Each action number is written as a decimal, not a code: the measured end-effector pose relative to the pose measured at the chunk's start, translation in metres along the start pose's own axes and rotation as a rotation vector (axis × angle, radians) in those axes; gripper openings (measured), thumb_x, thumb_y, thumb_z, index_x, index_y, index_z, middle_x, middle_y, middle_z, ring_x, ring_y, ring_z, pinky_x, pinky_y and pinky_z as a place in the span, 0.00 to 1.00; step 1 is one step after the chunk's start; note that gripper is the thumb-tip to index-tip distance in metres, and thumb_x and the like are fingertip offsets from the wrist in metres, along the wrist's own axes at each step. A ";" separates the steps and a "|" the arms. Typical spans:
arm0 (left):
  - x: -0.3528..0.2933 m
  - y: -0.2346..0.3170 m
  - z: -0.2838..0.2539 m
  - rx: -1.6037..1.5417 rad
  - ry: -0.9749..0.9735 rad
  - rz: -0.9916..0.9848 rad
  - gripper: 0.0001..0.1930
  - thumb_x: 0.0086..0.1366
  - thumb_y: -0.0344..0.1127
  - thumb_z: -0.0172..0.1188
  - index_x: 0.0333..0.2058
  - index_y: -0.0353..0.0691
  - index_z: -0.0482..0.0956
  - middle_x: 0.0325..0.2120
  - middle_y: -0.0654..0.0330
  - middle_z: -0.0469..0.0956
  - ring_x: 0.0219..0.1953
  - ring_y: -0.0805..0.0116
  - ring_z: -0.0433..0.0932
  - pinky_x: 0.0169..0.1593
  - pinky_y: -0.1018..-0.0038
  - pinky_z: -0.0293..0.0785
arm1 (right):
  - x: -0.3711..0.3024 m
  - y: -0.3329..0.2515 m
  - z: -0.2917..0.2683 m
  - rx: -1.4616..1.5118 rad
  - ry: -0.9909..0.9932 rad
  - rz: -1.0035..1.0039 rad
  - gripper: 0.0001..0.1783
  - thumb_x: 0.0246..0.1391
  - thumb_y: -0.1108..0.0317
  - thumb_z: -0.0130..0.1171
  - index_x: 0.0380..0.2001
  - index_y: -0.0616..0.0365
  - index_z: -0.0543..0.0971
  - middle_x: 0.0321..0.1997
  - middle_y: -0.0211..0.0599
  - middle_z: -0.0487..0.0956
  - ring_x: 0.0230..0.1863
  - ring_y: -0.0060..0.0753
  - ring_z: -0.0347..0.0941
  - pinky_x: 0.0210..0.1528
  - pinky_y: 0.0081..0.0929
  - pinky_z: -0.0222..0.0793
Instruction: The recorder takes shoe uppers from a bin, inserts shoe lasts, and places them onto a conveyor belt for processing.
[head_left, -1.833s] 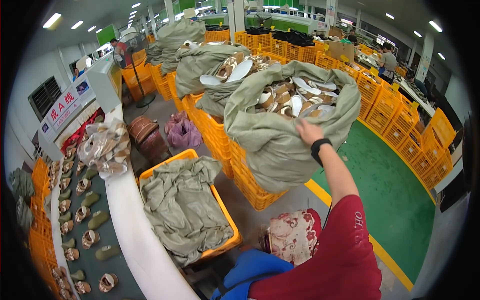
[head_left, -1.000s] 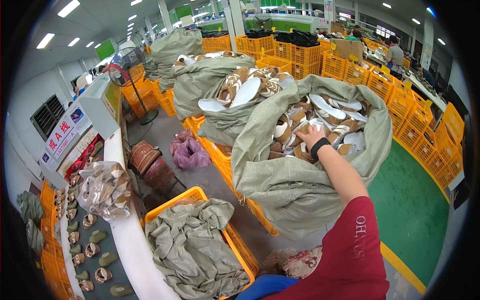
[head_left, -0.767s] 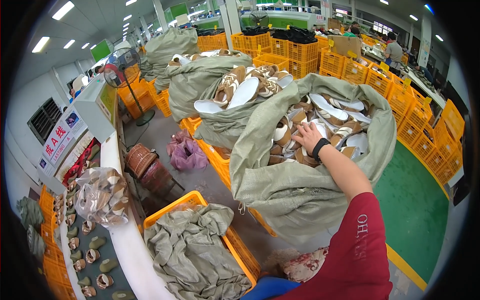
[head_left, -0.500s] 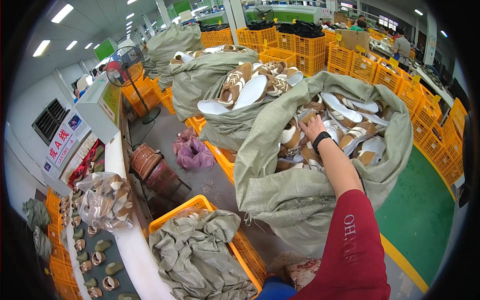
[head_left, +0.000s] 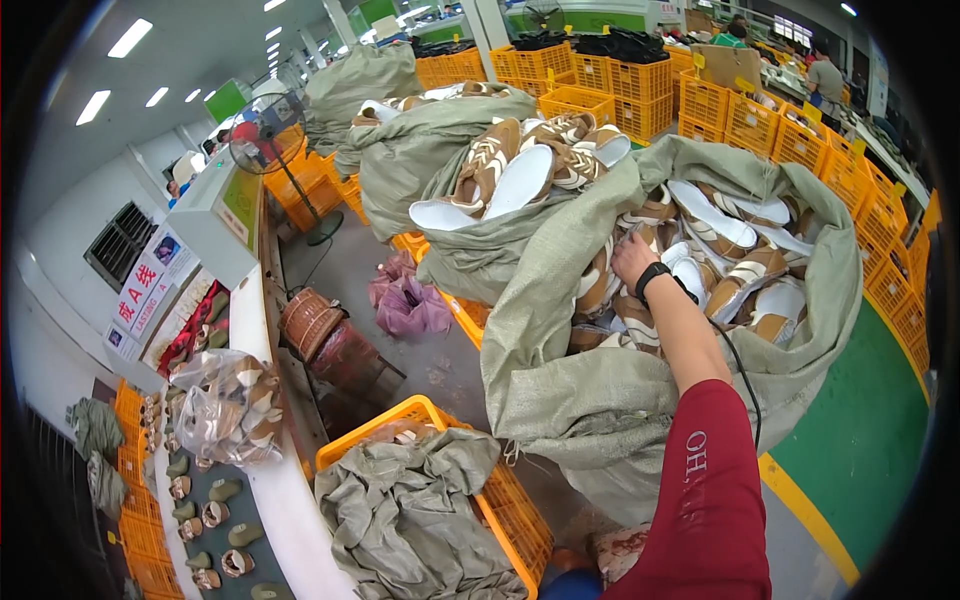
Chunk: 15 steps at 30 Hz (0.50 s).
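Your right hand [head_left: 634, 264] has moved from the near rim into the open grey-green sack [head_left: 585, 395], among heaped brown-and-white shoes [head_left: 748, 276]. Cannot tell whether your fingers clamp one.

- I see a tall fan [head_left: 267, 135] standing on the gray floor [head_left: 455, 378].
- Purple bags [head_left: 413, 305] sit there too, near a round brown thing [head_left: 312, 322].
- I can see a full, clear bag [head_left: 228, 405] by the white edge of the long bench [head_left: 305, 532].
- A white sign [head_left: 148, 285] has big red marks.
- Far back, I spot black stuff [head_left: 625, 44] piled on orange crates [head_left: 642, 85].
- A person [head_left: 825, 78] in gray stands far right.
- I see a yellow line [head_left: 815, 520] beside the green floor [head_left: 865, 430].
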<state>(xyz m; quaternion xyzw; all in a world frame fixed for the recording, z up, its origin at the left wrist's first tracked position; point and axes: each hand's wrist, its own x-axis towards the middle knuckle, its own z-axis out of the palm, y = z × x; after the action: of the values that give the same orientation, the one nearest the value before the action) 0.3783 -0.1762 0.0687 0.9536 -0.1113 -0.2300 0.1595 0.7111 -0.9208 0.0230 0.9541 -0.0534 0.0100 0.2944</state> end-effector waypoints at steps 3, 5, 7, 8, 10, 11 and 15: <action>0.007 0.008 -0.001 0.007 -0.068 -0.019 0.26 0.54 0.37 0.61 0.51 0.36 0.67 0.36 0.44 0.76 0.38 0.48 0.75 0.41 0.62 0.73 | -0.013 -0.013 -0.017 0.041 -0.057 -0.082 0.13 0.31 0.65 0.60 0.27 0.50 0.79 0.34 0.29 0.77 0.43 0.29 0.71 0.51 0.30 0.57; 0.011 0.008 -0.001 -0.026 -0.117 -0.024 0.25 0.54 0.36 0.60 0.50 0.34 0.67 0.37 0.43 0.75 0.39 0.47 0.75 0.42 0.62 0.72 | -0.038 -0.014 -0.035 0.062 -0.021 -0.104 0.11 0.27 0.66 0.59 0.23 0.51 0.78 0.32 0.31 0.78 0.40 0.30 0.72 0.46 0.29 0.59; 0.014 0.003 -0.002 -0.056 -0.148 -0.031 0.23 0.54 0.33 0.59 0.49 0.32 0.68 0.37 0.42 0.75 0.39 0.46 0.75 0.42 0.62 0.72 | -0.070 0.010 -0.058 0.030 0.017 -0.045 0.06 0.34 0.66 0.57 0.22 0.49 0.80 0.29 0.32 0.78 0.39 0.30 0.72 0.46 0.29 0.58; 0.017 0.000 -0.002 -0.043 -0.089 0.012 0.23 0.54 0.33 0.59 0.49 0.32 0.68 0.35 0.43 0.76 0.38 0.46 0.75 0.40 0.62 0.72 | -0.084 0.027 -0.071 0.052 0.065 0.007 0.07 0.34 0.66 0.57 0.23 0.50 0.79 0.30 0.33 0.77 0.40 0.31 0.71 0.47 0.30 0.57; 0.021 -0.007 0.002 -0.040 -0.028 0.082 0.24 0.54 0.33 0.60 0.48 0.31 0.68 0.34 0.44 0.76 0.36 0.47 0.75 0.39 0.62 0.73 | -0.113 0.056 -0.097 0.065 0.220 0.157 0.08 0.35 0.68 0.56 0.24 0.52 0.77 0.30 0.34 0.75 0.39 0.33 0.70 0.49 0.32 0.56; 0.023 -0.010 0.005 -0.027 -0.011 0.110 0.24 0.54 0.33 0.60 0.49 0.32 0.68 0.32 0.45 0.76 0.34 0.47 0.75 0.37 0.61 0.72 | -0.127 0.066 -0.109 0.032 0.358 0.237 0.08 0.36 0.69 0.55 0.25 0.52 0.76 0.30 0.34 0.74 0.39 0.33 0.70 0.50 0.33 0.55; 0.017 -0.019 0.022 -0.019 0.090 0.222 0.23 0.54 0.34 0.60 0.49 0.34 0.68 0.27 0.48 0.77 0.30 0.48 0.75 0.33 0.60 0.71 | -0.174 0.085 -0.155 0.019 0.647 0.540 0.07 0.35 0.72 0.53 0.25 0.53 0.74 0.29 0.35 0.72 0.39 0.36 0.68 0.50 0.36 0.55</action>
<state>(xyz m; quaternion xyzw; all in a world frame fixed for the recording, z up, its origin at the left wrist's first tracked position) 0.3849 -0.1688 0.0365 0.9431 -0.2068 -0.1687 0.1981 0.5310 -0.8866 0.1897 0.8563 -0.2062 0.3862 0.2740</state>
